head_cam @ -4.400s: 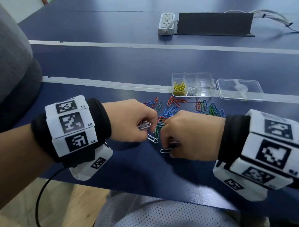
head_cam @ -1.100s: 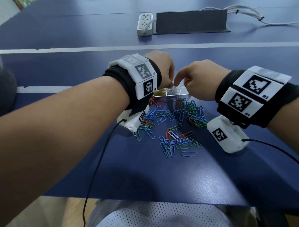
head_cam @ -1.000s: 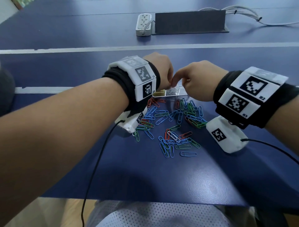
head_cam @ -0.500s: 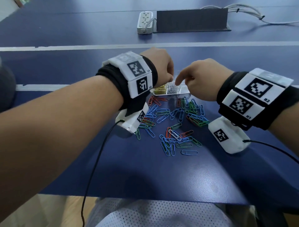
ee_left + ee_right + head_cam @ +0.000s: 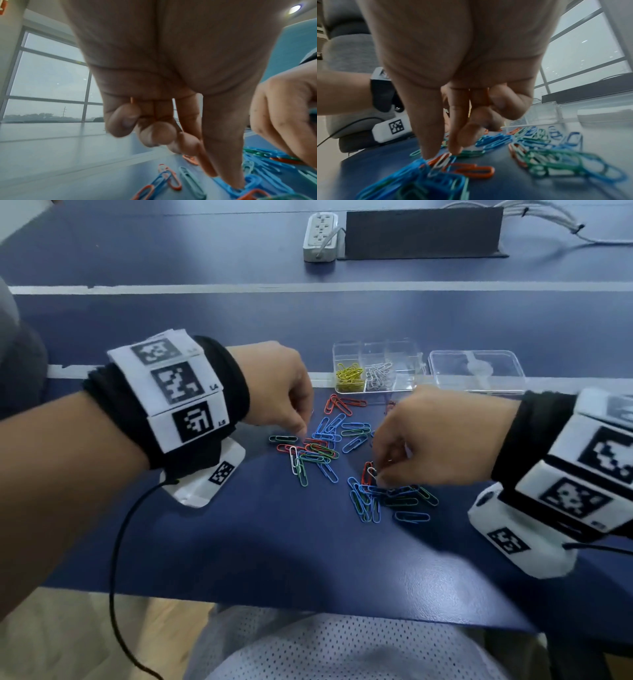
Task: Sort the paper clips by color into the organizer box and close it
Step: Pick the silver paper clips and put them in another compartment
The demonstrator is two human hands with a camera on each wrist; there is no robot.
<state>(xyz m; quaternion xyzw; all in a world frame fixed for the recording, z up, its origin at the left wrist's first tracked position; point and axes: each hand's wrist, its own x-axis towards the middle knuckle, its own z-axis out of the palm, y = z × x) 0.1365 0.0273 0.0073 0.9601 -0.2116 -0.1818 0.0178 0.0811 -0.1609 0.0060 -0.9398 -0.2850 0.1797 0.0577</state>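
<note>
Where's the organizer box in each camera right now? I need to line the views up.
Head: the organizer box sits top centre, past the loose clips, with its lid open to the right.
Left wrist: not in view.
Right wrist: the clear box is at right of centre, beyond the fingers.
Shared landmark: the pile of loose paper clips on the blue table, low in both wrist views.

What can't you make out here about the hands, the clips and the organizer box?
- Left hand: head view hides its fingertips; the left wrist view is too blurred to show any pinch.
- Right hand: its knuckles cover the clips beneath.
- Organizer box: clear rear compartments' contents unreadable.
- Lid: its underside detail is blurred.
</note>
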